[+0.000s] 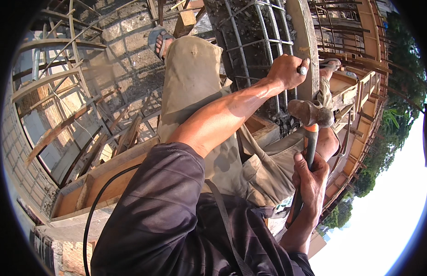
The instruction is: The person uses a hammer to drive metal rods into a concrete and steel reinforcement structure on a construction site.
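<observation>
My left hand (287, 72) is closed in a fist around a short grey metal rod (302, 70), of which only the blunt round end shows. It sits over the upright wooden board (303, 27) edging the form; the rod's far end is hidden. In my right hand (311, 177) is a hammer (310, 138), gripped by its dark handle with an orange band. Its worn, rusty head is raised, a little below the left fist and apart from it. Beside the board lies a grid of steel reinforcing bars (265, 41) above dark, rough gravel or concrete.
My bent knee (190, 50) and sandalled foot (160, 41) are at the upper left. Timber framing (71, 85) spreads over the lower ground at left. A wooden beam form (85, 195) runs along the lower left. Formwork (365, 103), trees (395, 119) and open sky lie right.
</observation>
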`<state>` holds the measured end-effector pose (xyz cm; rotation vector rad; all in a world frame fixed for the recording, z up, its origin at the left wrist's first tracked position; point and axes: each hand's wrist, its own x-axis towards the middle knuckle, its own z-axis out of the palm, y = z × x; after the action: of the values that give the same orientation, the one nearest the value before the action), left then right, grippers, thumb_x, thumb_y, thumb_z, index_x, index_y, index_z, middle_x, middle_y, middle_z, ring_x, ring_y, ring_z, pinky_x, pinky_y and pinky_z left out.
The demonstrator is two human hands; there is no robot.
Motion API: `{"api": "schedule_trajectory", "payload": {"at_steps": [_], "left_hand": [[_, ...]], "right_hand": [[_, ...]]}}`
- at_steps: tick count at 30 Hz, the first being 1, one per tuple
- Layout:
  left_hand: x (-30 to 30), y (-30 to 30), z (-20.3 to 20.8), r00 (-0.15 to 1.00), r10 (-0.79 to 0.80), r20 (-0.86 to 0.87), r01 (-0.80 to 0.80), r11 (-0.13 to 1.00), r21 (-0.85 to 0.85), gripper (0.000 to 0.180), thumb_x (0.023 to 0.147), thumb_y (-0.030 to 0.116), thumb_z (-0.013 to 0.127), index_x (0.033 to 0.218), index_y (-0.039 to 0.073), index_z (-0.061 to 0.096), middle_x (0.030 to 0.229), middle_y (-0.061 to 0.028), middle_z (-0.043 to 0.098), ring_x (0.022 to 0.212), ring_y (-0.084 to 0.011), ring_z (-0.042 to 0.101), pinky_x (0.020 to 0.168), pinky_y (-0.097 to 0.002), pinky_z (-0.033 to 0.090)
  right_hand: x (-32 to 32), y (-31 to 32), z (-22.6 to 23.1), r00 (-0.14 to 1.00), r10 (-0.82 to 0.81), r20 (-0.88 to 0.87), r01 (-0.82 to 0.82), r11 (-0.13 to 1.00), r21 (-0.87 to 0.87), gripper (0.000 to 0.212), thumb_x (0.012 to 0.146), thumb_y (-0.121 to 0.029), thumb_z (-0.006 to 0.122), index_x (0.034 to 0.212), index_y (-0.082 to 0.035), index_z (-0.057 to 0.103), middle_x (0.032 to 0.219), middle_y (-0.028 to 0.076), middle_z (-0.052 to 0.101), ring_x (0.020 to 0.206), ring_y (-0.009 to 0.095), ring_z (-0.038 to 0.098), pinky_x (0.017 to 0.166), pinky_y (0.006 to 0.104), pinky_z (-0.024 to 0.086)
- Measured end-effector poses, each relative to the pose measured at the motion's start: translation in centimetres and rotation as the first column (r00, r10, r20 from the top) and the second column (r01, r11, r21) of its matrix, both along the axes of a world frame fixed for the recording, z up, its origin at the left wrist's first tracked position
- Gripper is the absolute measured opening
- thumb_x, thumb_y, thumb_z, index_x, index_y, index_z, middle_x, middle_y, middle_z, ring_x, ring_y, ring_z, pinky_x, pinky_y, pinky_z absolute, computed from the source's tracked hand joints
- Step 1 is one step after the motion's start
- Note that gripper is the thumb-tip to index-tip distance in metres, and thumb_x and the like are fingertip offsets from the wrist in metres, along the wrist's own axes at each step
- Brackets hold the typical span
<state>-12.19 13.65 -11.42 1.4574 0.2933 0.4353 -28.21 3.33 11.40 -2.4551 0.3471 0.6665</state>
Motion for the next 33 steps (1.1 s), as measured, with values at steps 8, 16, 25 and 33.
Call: {"api": "schedule_trajectory", "payload": {"at_steps": [8,16,25,33], "left_hand": [[0.2,2.1,-1.8,0.975,-0.006,0.221,-0.044,0.974,0.221,0.047,0.099,0.032,0.056,0.062,0.005,0.065,0.049,-0.0157,0.054,0.044,-0.0326,0.056,0.047,-0.0418,0.044],[0.3,1.7,0.6,0.993,0.106,0.056,-0.100,0.990,-0.102,0.055,0.097,0.038,0.060,0.057,0.000,0.055,0.047,-0.0153,0.046,0.043,-0.0235,0.044,0.048,-0.0406,0.039],[2.5,6.4,-1.2,0.968,0.061,0.243,-0.017,0.984,-0.178,0.048,0.096,0.036,0.064,0.061,0.004,0.061,0.047,-0.0025,0.049,0.045,-0.0107,0.044,0.046,-0.0366,0.037],[0.9,7.2,2.8,0.972,0.007,0.235,0.069,0.947,-0.315,0.054,0.101,0.037,0.057,0.053,0.012,0.049,0.046,0.0049,0.040,0.045,-0.0081,0.035,0.046,-0.0335,0.025]], "right_hand": [[0.1,0.2,0.0,1.000,-0.024,-0.003,0.024,0.999,0.024,0.035,0.090,-0.031,0.077,0.086,-0.002,0.058,0.061,-0.003,0.048,0.046,0.006,0.042,0.042,0.0228,0.031],[-0.5,0.2,0.4,0.998,-0.049,0.049,0.047,0.998,0.041,0.036,0.092,-0.034,0.075,0.089,-0.004,0.057,0.060,-0.004,0.046,0.045,0.006,0.039,0.041,0.0230,0.029],[1.2,2.4,1.5,0.989,0.056,0.136,-0.072,0.990,0.117,0.036,0.093,-0.037,0.073,0.095,-0.004,0.058,0.061,-0.006,0.043,0.049,0.004,0.037,0.045,0.0210,0.028],[2.7,6.9,2.8,0.961,0.022,0.275,-0.080,0.976,0.202,0.028,0.096,-0.031,0.070,0.087,-0.008,0.058,0.061,-0.007,0.042,0.049,0.001,0.031,0.044,0.0202,0.023]]}}
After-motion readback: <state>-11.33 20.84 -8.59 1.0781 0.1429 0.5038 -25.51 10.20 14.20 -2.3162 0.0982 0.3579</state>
